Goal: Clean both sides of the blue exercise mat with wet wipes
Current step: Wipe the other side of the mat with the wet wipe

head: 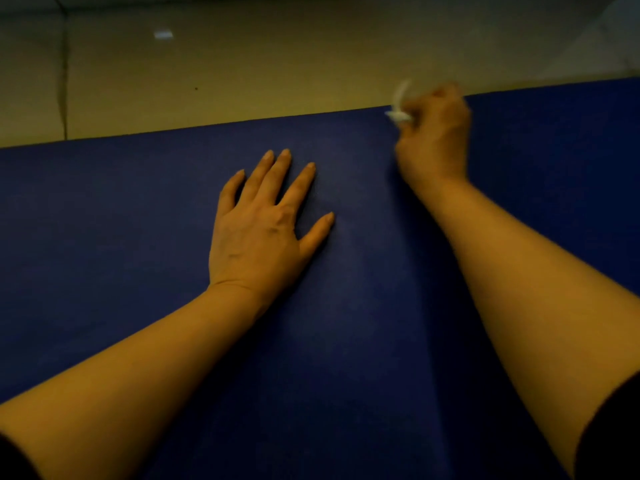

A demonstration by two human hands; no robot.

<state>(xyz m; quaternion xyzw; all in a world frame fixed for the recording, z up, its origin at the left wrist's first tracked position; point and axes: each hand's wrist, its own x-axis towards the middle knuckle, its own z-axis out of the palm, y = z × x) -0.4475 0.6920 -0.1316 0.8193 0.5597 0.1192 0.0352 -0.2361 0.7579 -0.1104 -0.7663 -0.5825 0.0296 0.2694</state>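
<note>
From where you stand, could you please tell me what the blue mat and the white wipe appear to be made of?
The blue mat looks like matte foam or rubber: an even, finely grained surface with no shine. The white wipe, gripped in the right hand, seems thin, soft nonwoven cloth, bunched up; motion blur leaves that uncertain.

Blurred right hand, wipe; mat edge-cropped

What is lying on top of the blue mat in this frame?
On the mat, the left hand rests flat with fingers spread. The right hand holds a white wipe near the far edge. Whatever lies beneath the mat is covered.
</note>
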